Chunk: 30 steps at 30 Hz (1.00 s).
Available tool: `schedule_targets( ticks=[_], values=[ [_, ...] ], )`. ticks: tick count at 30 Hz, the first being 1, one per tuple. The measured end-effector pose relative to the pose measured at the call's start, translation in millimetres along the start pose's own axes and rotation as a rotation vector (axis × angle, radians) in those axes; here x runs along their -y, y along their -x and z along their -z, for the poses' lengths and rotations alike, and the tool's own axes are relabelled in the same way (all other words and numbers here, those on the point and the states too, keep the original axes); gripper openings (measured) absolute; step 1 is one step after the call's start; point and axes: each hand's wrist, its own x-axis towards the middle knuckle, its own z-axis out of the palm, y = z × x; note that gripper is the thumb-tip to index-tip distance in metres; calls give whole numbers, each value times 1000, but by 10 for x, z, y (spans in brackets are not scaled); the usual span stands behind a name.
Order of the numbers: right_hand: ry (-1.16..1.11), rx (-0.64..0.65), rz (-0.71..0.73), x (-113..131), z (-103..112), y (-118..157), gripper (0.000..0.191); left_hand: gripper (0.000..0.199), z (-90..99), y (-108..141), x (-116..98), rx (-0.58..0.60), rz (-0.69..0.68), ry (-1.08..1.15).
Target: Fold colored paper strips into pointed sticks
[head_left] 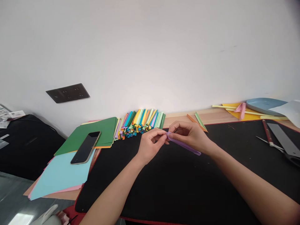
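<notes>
Above the black mat [164, 187], a narrow folded strip of purple paper [187, 147] is held between both hands. My left hand [152, 142] pinches its left end with thumb and index finger. Close beside it, my right hand [187, 134] is closed on the same strip, thumb on the near side. The strip's free end slants down to the right, below my right hand. Fingers cover part of the left end, so its exact fold there cannot be made out. Behind my left hand lies a pile of folded paper strips [140, 122] in many colours.
Left are green paper sheets [100, 125], light blue sheets [61, 175] and a phone [86, 147]. An orange strip [197, 122] and a green strip [201, 121] lie behind my right hand. At right are scissors [292, 159], a metal ruler [284, 139], a red-handled knife [267, 132] and a blue tray [264, 106].
</notes>
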Motion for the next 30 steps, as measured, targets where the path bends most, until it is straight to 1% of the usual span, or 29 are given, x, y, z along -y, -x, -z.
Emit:
schedule_targets(
  ticks=[3,7,10,12,14,19,21,23,26,28,30],
  values=[
    [3,-15,10,-12,-11,-2,30,11,-9,5,-4,-3,37,-7],
    [14,-24,39,-21,-13,-8,28,17,-32,9,-4,-54,109,85],
    [46,11,69,-17,-9,-19,27,24,-34,2,12,-83,125,141],
    [44,5,75,-15,-13,-28,26,23,-25,-5,31,-87,128,140],
    [5,-46,55,-20,-25,-36,27,21,-13,-10,53,-64,126,116],
    [-172,-173,-8,-80,-93,-47,28,34,-27,11,85,49,140,12],
    [-249,-208,-29,-107,-133,-45,27,37,-49,28,80,105,149,9],
    [-314,-218,-51,-123,-174,-38,27,41,-69,42,73,150,164,47],
    [-377,-175,-46,-127,-215,-22,27,46,-85,53,64,186,198,96],
    [-369,-174,-18,-120,-221,-12,29,46,-89,57,63,199,223,132],
    [-316,-209,18,-109,-214,-7,31,45,-91,61,67,213,253,183]
  ],
)
